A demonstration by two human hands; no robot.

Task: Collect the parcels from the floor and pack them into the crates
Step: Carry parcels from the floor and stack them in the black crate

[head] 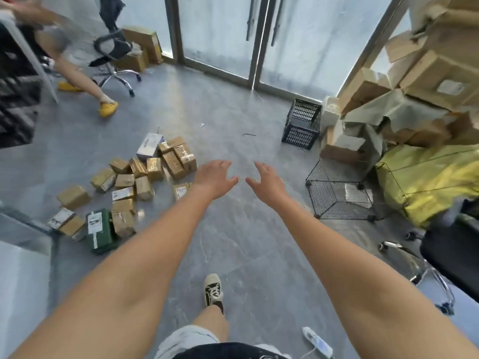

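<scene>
Several small brown cardboard parcels [145, 177] lie scattered on the grey floor at the left, with a green parcel [99, 230] and a white-and-blue box [149, 145] among them. A black plastic crate [302, 124] stands at the far right near the glass door. A black wire crate [337, 196] sits closer on the right, with a flat white item inside. My left hand [213, 177] and my right hand [268, 181] are stretched out in front of me above bare floor, fingers spread, holding nothing. The left hand is just right of the parcel pile.
Another person with yellow shoes [108, 108] stands at the far left by an office chair [114, 55]. Stacked cardboard boxes [427, 81] and a yellow sack [427, 182] fill the right side. A second chair base [427, 275] and a power strip [317, 342] lie near my feet.
</scene>
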